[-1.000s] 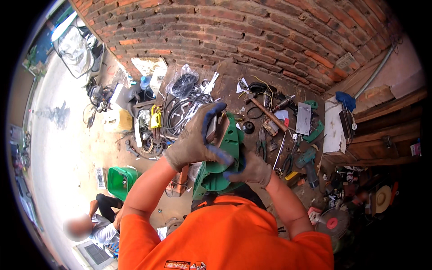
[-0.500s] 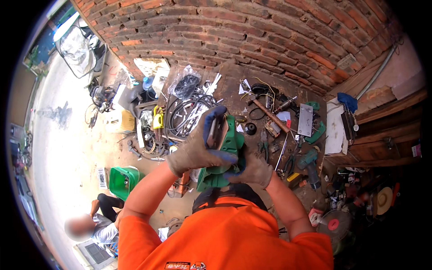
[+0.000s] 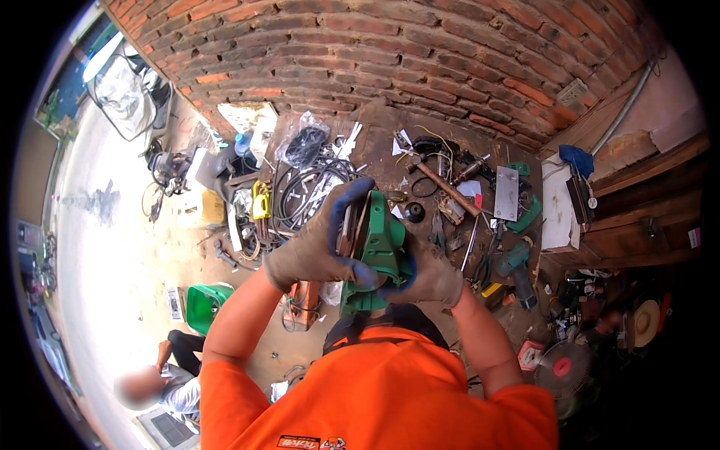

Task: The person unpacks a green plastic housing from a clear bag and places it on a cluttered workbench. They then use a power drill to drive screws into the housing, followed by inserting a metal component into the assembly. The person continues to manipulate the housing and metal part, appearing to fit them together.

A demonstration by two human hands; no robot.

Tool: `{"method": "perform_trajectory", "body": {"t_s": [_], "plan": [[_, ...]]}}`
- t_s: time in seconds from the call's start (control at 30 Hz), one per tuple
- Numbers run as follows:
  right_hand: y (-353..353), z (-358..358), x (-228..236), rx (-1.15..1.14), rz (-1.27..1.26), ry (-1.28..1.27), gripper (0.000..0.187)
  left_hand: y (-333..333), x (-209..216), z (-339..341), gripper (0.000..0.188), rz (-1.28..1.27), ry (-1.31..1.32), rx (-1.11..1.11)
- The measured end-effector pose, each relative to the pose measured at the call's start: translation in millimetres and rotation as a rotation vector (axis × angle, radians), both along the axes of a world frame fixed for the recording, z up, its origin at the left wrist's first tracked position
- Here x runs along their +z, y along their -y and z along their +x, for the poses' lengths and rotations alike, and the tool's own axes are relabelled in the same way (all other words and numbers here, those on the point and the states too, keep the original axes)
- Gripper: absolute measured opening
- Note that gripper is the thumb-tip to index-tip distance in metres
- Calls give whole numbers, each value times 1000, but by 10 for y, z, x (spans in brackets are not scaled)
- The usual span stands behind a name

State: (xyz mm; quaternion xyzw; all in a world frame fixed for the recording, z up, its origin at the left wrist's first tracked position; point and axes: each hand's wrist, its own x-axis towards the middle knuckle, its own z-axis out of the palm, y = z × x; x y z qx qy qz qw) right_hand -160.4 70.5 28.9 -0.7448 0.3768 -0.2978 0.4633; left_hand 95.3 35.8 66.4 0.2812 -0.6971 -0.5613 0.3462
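Above the near edge of the workbench, a green power tool (image 3: 384, 238) with a flat plate on its left side is held up in both hands; I cannot make out its exact kind. My left hand (image 3: 311, 244), in a grey-brown glove with blue fingertips, is closed around the plate side, thumb across the lower front. On the other side, my right hand (image 3: 436, 279), gloved alike, grips the lower part of the green body. Some of its fingers are hidden behind the tool.
Coiled black cable (image 3: 289, 196) lies beyond my left hand. A hammer (image 3: 446, 187), pliers (image 3: 438, 229) and a teal cordless drill (image 3: 517, 271) lie to the right. A green bucket (image 3: 208, 307) and a seated person (image 3: 176, 379) are at left. A brick wall (image 3: 360, 56) rises behind.
The green tool has turned slightly in my hands, showing more of its ribbed green body. My left hand has shifted a little leftward. Both hands keep their hold.
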Motion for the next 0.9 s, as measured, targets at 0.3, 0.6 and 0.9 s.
{"method": "perform_trajectory", "body": {"t_s": [0.3,0.6,0.9], "plan": [[5,7,67,-36,-115,-10,89,-53,181,-158,125,377,-355,47],[-60,-49,15,-75,-372,-181,97,35,292,-29,107,320,78,-35],[-135,-61,-124,-60,-152,-37,97,44,333,-69,113,130,240,59]]}}
